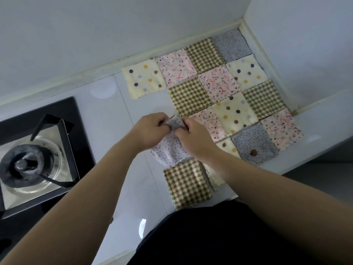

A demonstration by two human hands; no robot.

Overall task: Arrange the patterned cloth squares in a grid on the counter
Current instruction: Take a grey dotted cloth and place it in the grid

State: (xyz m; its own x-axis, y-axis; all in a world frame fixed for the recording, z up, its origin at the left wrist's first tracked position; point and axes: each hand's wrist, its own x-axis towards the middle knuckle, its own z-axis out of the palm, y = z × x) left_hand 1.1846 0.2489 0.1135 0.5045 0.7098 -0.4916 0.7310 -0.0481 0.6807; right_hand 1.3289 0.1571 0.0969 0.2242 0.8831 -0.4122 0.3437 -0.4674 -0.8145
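So you're mid-placement: the grid of cloth squares [225, 96] already fills most of the back right corner of the counter [107, 115], and the piece in hand looks like the next one to go down. Your left hand [150, 129] and right hand [193, 138] are both pinched on the top edge of the grey dotted cloth [170, 150], lifting it so the lower half hangs just above the counter. I'd say the open slot is the bare patch left of the green check square [189, 96], below the cream polka-dot square [144, 77]. The next move calls for spreading it flat with its edges butted to its neighbours, not overlapping.

Around it: the gas hob [36, 155] sits well off to the left, out of the way. The leftover stack with a green check piece on top [188, 184] lies right under your wrists, so mind you don't drag it. There's also a small brown thing [253, 153] on the near grey square; can't tell what it is.
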